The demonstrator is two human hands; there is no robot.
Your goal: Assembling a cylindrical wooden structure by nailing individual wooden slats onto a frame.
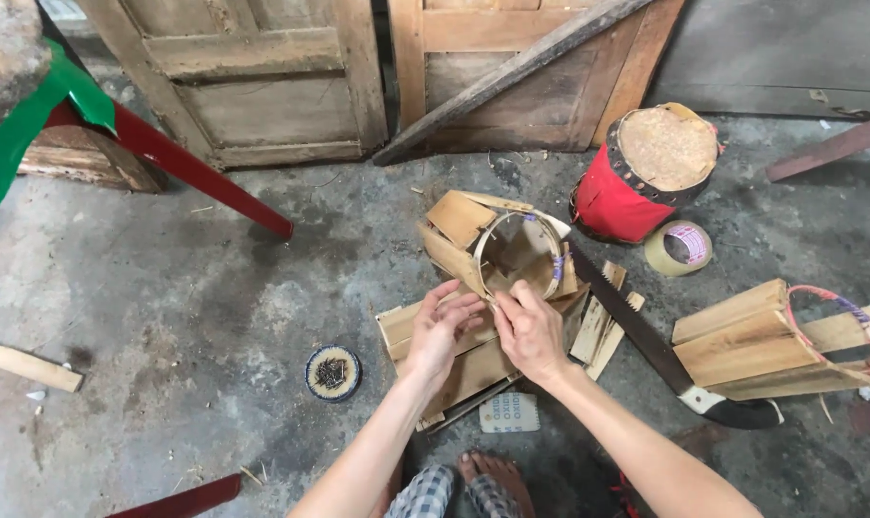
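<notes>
Left hand (442, 328) and right hand (529, 329) found close together at near edge of drum frame (512, 251), fingers pinched on a slat end at the hoop (519, 254); exact grip of each partly hidden, both narrow rather than wide. Frame lay on its side on the floor (166, 307), resting on loose slats (454, 360), hoop opening turned up toward camera. Saw (646, 336) lay just beside right hand, teeth toward the slats. Dish of nails (332, 372) sat near left hand. Tape roll (680, 247) and finished red drum (641, 173) stood well apart; second slat bundle (771, 341) off to the right. Bare foot (497, 475) seen below the work.

Risks judged: slats only loosely held by hoop, likely to spring out if pinch slipped; frame unsteady on uneven slats, liable to roll; right forearm near saw teeth, cut possible on a sideways move; nails near foot, puncture hazard if dish knocked
</notes>
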